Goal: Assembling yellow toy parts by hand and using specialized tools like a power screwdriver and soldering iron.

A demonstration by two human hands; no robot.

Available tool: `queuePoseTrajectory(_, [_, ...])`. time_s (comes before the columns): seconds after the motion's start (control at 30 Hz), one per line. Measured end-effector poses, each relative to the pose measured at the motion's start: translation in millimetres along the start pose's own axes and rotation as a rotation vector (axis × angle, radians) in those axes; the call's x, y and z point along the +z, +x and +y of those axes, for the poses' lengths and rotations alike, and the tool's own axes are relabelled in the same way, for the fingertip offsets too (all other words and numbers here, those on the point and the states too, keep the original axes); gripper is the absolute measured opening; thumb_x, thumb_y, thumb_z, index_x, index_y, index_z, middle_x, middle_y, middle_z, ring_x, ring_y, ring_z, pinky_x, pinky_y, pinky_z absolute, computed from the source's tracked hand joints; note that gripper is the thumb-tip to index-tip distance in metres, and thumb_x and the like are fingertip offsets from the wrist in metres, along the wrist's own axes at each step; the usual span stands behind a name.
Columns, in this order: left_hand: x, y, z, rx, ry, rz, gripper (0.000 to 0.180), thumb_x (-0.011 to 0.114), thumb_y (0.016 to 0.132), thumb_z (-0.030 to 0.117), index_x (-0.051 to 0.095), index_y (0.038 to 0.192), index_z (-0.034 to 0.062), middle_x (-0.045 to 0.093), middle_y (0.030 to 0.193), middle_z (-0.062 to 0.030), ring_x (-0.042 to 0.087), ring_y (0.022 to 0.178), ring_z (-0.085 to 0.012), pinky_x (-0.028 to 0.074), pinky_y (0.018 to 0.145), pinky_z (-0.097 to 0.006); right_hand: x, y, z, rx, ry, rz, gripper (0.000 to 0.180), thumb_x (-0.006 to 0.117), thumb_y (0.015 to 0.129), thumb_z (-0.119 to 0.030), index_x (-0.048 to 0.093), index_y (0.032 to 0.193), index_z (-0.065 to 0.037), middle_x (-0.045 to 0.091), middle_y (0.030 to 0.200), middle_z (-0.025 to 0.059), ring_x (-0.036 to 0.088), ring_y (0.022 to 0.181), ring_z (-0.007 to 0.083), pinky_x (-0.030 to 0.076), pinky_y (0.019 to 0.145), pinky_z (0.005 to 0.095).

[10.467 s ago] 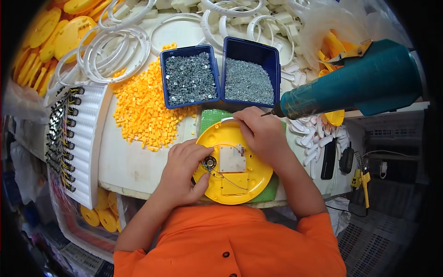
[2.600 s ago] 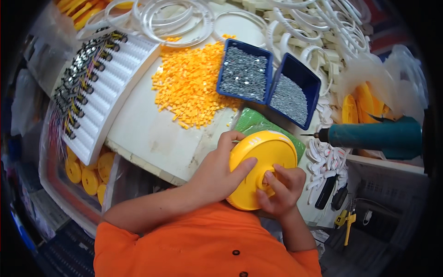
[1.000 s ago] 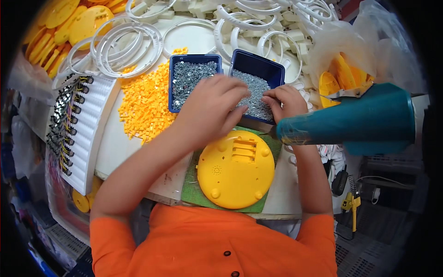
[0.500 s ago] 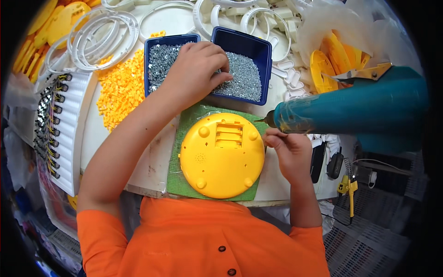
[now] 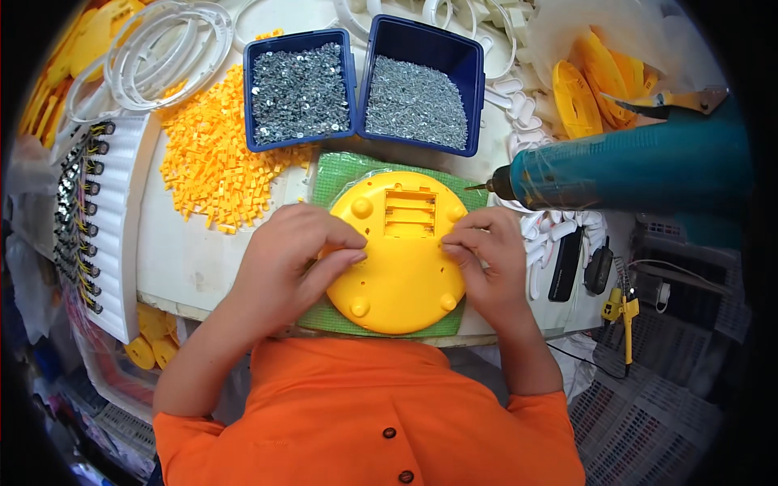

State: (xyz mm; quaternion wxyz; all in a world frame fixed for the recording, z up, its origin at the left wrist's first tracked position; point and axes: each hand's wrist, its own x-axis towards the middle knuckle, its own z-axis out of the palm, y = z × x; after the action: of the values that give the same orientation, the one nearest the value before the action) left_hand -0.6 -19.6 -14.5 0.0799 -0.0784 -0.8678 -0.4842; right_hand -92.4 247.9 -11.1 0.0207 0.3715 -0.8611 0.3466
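Observation:
A round yellow plastic housing [image 5: 397, 283], with a battery compartment and small round feet, lies on a green cloth mat [image 5: 332, 172] before me. My left hand [image 5: 298, 263] is over its left side, thumb and fingertips pinched close together above a hole. On the other side my right hand [image 5: 492, 255] pinches near a hole below the battery compartment. Whatever small thing is in either pinch is too small to make out. Behind the housing stand two blue bins: the left bin [image 5: 250, 105] holds darker screws, the right bin [image 5: 478, 97] finer silvery screws.
A teal power screwdriver [image 5: 616, 170] hangs at the right, its bit pointing toward the housing. Small yellow parts [image 5: 215, 162] are heaped at the left, beside a white foam tray [image 5: 121, 227] with wired parts. White rings [image 5: 170, 61] lie at the back left.
My left hand has come back from the screw bins to the housing. My right hand has moved from beside the housing onto its right side. The view has shifted slightly.

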Motion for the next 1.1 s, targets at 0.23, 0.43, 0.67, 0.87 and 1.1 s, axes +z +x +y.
queuePoseTrajectory(0.23, [6.6, -8.6, 0.9, 0.147, 0.047, -0.052, 0.018, 0.079, 0.079, 0.006, 0.068, 0.092, 0.0098, 0.073, 0.104, -0.0039, 0.066, 0.101, -0.0269, 0.049, 0.09, -0.041, 5.0, -8.4, -4.6, -0.102, -0.126, 0.005, 0.02, 0.077, 0.076, 0.0, 0.073, 0.094, -0.006, 0.064, 0.098, 0.0067, 0.06, 0.095, 0.0299, 0.048, 0.085, 0.0403])
queuePoseTrajectory(0.43, [11.3, -15.1, 2.2, 0.287, 0.276, -0.049, 0.022, 0.082, 0.076, 0.012, 0.065, 0.091, 0.0125, 0.07, 0.109, -0.0013, 0.065, 0.107, -0.0264, 0.048, 0.089, -0.044, -12.6, 13.8, 8.3, -0.022, -0.022, 0.039, 0.019, 0.076, 0.08, -0.001, 0.074, 0.099, -0.004, 0.068, 0.099, 0.0103, 0.063, 0.094, 0.0283, 0.05, 0.081, 0.0368])
queuePoseTrajectory(0.67, [5.7, -14.0, -4.9, 0.411, 0.304, -0.092, 0.023, 0.081, 0.078, 0.015, 0.067, 0.096, 0.0127, 0.07, 0.11, -0.0019, 0.066, 0.108, -0.0252, 0.049, 0.088, -0.043, 2.8, 117.2, 45.4, -0.125, -0.074, 0.071, 0.017, 0.077, 0.084, -0.01, 0.073, 0.1, -0.004, 0.067, 0.097, 0.0095, 0.064, 0.098, 0.0284, 0.05, 0.085, 0.0359])
queuePoseTrajectory(0.87, [-7.1, -15.9, -8.6, 0.447, 0.26, -0.118, 0.024, 0.076, 0.08, 0.019, 0.069, 0.101, 0.0099, 0.069, 0.114, -0.0033, 0.066, 0.108, -0.0208, 0.05, 0.089, -0.039, 14.0, 145.2, 52.2, -0.287, -0.361, -0.104, 0.008, 0.073, 0.086, -0.012, 0.07, 0.09, -0.005, 0.065, 0.092, 0.0099, 0.06, 0.092, 0.0313, 0.049, 0.083, 0.0409])
queuePoseTrajectory(1.1, [-5.9, 118.5, -23.9, 0.386, 0.511, 0.186, 0.019, 0.073, 0.083, 0.015, 0.07, 0.1, 0.0073, 0.067, 0.113, -0.0073, 0.06, 0.117, -0.0277, 0.045, 0.1, -0.045, -10.7, 132.4, 42.6, -0.197, -0.304, 0.006, 0.011, 0.074, 0.086, -0.009, 0.075, 0.095, -0.004, 0.069, 0.093, 0.0099, 0.063, 0.09, 0.0293, 0.051, 0.082, 0.0393])
